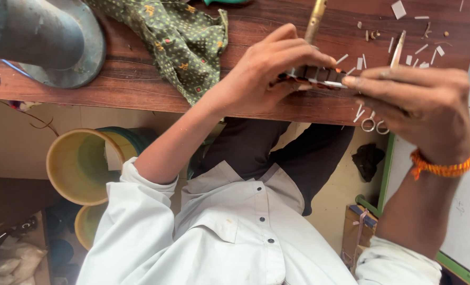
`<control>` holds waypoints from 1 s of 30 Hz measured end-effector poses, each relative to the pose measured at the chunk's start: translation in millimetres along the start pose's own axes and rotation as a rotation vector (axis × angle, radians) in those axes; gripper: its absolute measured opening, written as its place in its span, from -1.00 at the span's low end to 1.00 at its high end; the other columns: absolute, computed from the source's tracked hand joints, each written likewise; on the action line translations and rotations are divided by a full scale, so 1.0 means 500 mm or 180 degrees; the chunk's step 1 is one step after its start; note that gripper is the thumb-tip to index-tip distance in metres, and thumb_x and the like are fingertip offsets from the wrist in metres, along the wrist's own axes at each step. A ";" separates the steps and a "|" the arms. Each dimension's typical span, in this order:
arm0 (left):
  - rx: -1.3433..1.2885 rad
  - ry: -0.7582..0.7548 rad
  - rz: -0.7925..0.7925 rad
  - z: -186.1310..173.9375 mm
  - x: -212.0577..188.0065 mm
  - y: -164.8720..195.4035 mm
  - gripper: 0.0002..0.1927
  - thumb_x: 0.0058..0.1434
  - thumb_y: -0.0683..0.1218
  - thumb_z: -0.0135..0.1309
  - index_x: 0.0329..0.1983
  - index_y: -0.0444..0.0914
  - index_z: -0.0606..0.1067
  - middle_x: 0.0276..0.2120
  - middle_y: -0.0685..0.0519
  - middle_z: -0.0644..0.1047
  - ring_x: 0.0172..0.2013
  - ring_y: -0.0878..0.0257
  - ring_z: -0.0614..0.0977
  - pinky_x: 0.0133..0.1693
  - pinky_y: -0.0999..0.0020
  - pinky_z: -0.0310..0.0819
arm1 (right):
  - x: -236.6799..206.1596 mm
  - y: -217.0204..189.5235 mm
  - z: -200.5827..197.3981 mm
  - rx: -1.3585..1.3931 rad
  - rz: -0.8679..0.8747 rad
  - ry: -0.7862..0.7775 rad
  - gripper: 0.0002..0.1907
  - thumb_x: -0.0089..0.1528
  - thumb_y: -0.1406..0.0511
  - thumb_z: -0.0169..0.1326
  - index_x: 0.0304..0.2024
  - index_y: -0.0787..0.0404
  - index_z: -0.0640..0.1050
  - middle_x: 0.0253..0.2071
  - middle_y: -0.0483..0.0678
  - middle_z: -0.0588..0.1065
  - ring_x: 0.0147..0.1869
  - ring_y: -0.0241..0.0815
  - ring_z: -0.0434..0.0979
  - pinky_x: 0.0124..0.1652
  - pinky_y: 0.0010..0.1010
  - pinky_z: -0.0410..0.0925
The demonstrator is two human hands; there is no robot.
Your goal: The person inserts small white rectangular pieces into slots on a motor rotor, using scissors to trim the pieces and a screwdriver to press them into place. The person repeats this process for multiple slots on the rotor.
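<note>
Here we hold a short dark strip (315,75), segmented and edged with pale and reddish bits, just above the near edge of the wooden worktop (140,79). Its long axis runs left to right, nearly level, and it spans the gap between our two hands, so neither has to reach for it.

Which hand is our left and which our right we judge from the arms. The left hand (269,74) comes in from the white sleeve and covers the strip's left end from above, with its fingers (298,53) curled down and closed on that end. The right hand (419,103), with an orange thread band (446,168) at the wrist, meets the strip's right end, its fingers (374,83) stretched out flat and pressed together so that their tips pinch that end. Both hands are therefore clamped on the same piece, one at each end.

Just beyond the strip, a brass-coloured rod (315,20) lies pointing away from us, partly hidden by the left hand. A thin tool (398,48) rests on the worktop beyond the right hand, among scattered pale scraps (404,9). A green patterned cloth (182,39) lies to the left, with a grey metal base (60,47) at the far left corner. Below the worktop edge, yellow buckets (79,166) stand on the floor.
</note>
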State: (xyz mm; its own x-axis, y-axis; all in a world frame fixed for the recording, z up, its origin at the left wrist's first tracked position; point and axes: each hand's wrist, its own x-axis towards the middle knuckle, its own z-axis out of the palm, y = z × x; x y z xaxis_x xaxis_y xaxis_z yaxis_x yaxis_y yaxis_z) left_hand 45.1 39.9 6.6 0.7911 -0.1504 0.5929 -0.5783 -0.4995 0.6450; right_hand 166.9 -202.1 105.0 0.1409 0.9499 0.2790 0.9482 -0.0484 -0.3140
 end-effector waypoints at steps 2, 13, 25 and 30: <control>-0.0122 -0.0042 0.0033 -0.003 0.002 -0.005 -0.48 0.30 -0.22 0.37 0.27 -0.08 0.45 0.07 0.18 0.57 -0.02 0.12 0.48 0.08 0.21 0.48 | -0.011 0.034 0.005 0.0294 -0.0091 -0.0012 -0.78 0.12 0.50 0.29 -0.16 0.38 0.68 -0.18 0.14 0.63 -0.24 -0.08 0.68 -0.28 -0.44 0.53; 0.0380 0.1349 -0.1153 0.068 0.003 0.129 -0.37 0.30 -0.23 0.19 0.39 -0.16 0.26 0.27 -0.04 0.37 0.13 0.01 0.45 0.21 0.15 0.34 | -0.055 -0.008 0.218 0.3211 0.1213 0.2858 -0.54 0.56 0.06 0.03 0.13 0.38 0.52 -0.32 0.08 0.55 -0.58 -0.39 0.30 -0.61 -0.62 0.10; 0.0081 0.0703 -0.1248 -0.003 -0.045 0.049 0.05 0.03 0.13 0.55 0.45 0.02 0.12 0.38 -0.13 0.19 0.41 0.00 0.28 0.35 0.07 0.33 | 0.009 0.002 0.311 0.3829 0.0949 0.2688 -0.54 0.54 0.06 -0.02 0.03 0.40 0.53 -0.42 0.00 0.51 -0.64 -0.44 0.21 -0.63 -0.64 0.08; -0.2043 0.0544 -0.2107 0.028 -0.076 0.059 0.26 -0.03 0.19 0.51 0.57 -0.01 -0.07 0.35 -0.13 0.37 0.41 0.02 0.44 0.42 0.09 0.36 | 0.014 -0.017 0.335 0.3960 0.0986 0.3193 -0.57 0.53 0.08 0.05 -0.03 0.38 0.51 -0.44 0.00 0.47 -0.59 -0.40 0.21 -0.55 -0.60 0.09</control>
State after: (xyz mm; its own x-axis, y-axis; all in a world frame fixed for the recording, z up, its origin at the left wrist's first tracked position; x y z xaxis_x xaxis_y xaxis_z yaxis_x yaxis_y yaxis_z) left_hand 0.9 18.9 -3.6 0.9880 0.1491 0.0400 -0.0605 0.1355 0.9889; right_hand 112.1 -143.2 -42.4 0.8625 0.3566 0.3591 0.1172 0.5495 -0.8272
